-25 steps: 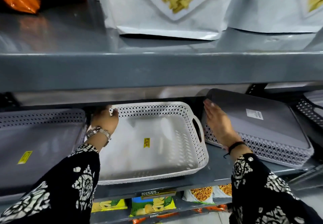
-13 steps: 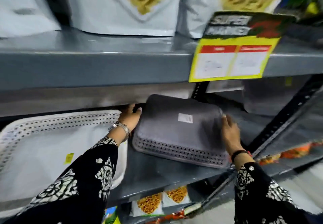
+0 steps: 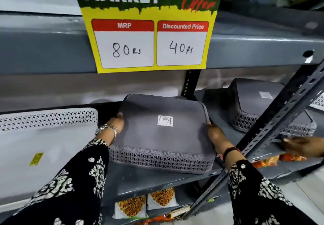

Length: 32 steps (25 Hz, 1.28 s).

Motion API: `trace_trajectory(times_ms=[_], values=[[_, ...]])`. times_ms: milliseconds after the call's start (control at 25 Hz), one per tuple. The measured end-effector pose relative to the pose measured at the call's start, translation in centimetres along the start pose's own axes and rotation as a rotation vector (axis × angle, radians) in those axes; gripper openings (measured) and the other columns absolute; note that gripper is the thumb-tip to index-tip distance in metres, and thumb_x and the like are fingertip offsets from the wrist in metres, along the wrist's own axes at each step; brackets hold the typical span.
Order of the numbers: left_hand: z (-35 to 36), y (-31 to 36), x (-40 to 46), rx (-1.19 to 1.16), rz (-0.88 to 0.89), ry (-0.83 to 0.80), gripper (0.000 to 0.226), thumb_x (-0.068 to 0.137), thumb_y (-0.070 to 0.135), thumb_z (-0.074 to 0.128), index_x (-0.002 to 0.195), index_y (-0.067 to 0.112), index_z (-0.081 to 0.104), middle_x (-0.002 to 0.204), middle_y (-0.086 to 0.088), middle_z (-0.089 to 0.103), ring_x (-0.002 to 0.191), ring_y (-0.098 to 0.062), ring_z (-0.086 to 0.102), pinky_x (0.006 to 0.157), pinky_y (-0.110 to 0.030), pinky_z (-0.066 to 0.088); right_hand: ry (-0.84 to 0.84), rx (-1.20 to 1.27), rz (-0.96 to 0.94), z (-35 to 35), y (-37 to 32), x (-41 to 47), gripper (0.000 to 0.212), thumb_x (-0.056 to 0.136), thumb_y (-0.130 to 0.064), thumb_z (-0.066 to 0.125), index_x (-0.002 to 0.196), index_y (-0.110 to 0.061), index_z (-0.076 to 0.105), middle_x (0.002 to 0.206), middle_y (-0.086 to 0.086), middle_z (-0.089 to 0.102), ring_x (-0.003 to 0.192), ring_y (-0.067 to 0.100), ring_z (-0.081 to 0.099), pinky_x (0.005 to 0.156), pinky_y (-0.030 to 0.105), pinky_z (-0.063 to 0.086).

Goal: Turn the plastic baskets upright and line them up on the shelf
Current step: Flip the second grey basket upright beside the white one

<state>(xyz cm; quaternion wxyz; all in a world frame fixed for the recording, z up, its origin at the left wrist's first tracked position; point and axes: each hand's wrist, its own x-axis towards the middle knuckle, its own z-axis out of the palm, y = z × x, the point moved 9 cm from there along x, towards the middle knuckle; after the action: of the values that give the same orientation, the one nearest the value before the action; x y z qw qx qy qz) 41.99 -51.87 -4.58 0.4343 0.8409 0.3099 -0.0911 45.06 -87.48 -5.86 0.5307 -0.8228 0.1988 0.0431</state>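
Observation:
A grey plastic basket [image 3: 157, 137] lies upside down on the grey shelf [image 3: 133, 181], its flat base with a white barcode label facing up. My left hand [image 3: 116, 123] grips its left edge and my right hand [image 3: 215, 133] grips its right edge. Its far side is tilted up slightly. A white basket [image 3: 49, 145] stands upright to the left, a yellow sticker on its floor. Another grey basket [image 3: 252, 105] lies upside down at the right, behind the slanted shelf post.
A yellow price sign [image 3: 150, 37] hangs from the upper shelf edge [image 3: 52, 49]. A slanted perforated metal post [image 3: 273, 130] crosses in front at the right. Another person's hand [image 3: 303, 145] reaches in at the far right. Snack packets [image 3: 145, 203] sit on the shelf below.
The view has moved right and closer. My left hand left the white basket and went to the grey basket's left edge; my right hand moved to its right edge.

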Motion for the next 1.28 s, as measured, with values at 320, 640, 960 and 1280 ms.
trace_trajectory(times_ms=[320, 640, 960, 1280], values=[[-3.4, 0.0, 0.2, -0.796, 0.012, 0.133, 0.100, 0.075, 0.081, 0.012, 0.130, 0.008, 0.054, 0.128, -0.010, 0.061, 0.121, -0.026, 0.053, 0.106, -0.037, 0.043, -0.112, 0.486, -0.231, -0.5, -5.2, 0.5, 0.034, 0.097, -0.014, 0.028, 0.125, -0.018, 0.047, 0.106, -0.007, 0.063, 0.101, 0.020, 0.053, 0.082, 0.022, 0.046], [-3.4, -0.1, 0.0, -0.752, 0.033, -0.097, 0.058, 0.099, 0.043, 0.026, 0.141, 0.004, 0.034, 0.142, -0.012, 0.047, 0.130, -0.023, 0.047, 0.108, -0.035, 0.036, -0.373, 0.718, -0.030, 0.1, -4.3, -0.6, 0.058, 0.076, -0.064, 0.041, 0.092, -0.015, 0.067, 0.086, 0.011, 0.075, 0.083, 0.025, 0.069, 0.077, 0.034, 0.056], [-1.4, -3.0, 1.8, -0.343, -0.131, -0.112, 0.067, 0.089, 0.042, 0.050, 0.139, 0.000, 0.035, 0.136, -0.022, 0.048, 0.119, -0.037, 0.053, 0.101, -0.046, 0.046, -0.051, 0.049, -0.025, -1.1, 0.7, 3.2, 0.017, 0.088, -0.017, 0.048, 0.093, -0.012, 0.063, 0.108, 0.023, 0.065, 0.099, 0.038, 0.061, 0.090, 0.051, 0.048], [-1.7, -2.9, -0.3, -0.179, -0.136, -0.007, 0.075, 0.086, 0.034, 0.058, 0.143, 0.000, 0.024, 0.143, -0.022, 0.044, 0.126, -0.037, 0.049, 0.106, -0.046, 0.043, -0.025, -0.194, -0.054, -1.3, 0.0, 1.4, 0.025, 0.091, -0.014, 0.043, 0.113, -0.005, 0.051, 0.113, 0.027, 0.060, 0.101, 0.040, 0.057, 0.090, 0.048, 0.046]])
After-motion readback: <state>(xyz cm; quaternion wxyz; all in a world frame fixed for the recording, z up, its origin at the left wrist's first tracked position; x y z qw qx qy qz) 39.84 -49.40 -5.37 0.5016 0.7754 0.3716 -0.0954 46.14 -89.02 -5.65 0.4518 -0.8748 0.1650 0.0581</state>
